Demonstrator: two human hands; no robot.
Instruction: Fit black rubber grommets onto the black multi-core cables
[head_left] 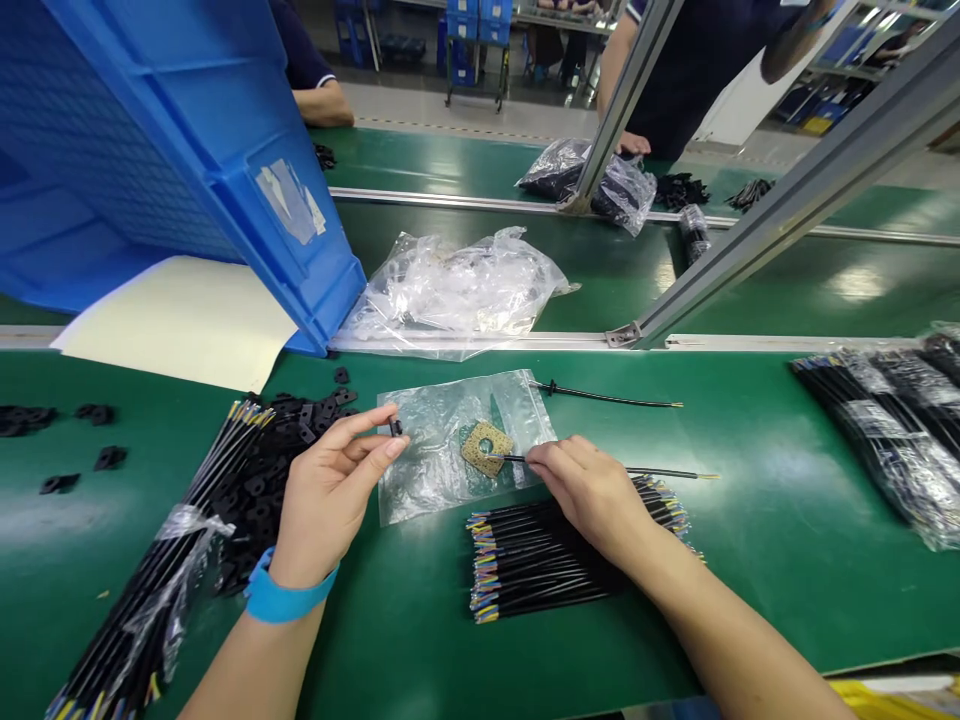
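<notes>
The left hand [322,490] pinches a small black block [396,427]. The right hand [589,490] squeezes a thin black wire [664,472], its tip over a speckled, square sponge [472,452] on a crinkly clear bag [420,475].

It's bright in here, the light fairly even and seemingly from overhead. Pale glare sits on the left of the green table [405,645], and the crumpled clear bag [465,290] glints white. Below the right hand [589,490], the black cables [532,565] sink into shadow; the blue bin [97,150] is dim inside. Nearby things look fairly crisp, the distant blue boxes [478,28] softer. Toward the edges, shapes look stretched.
</notes>
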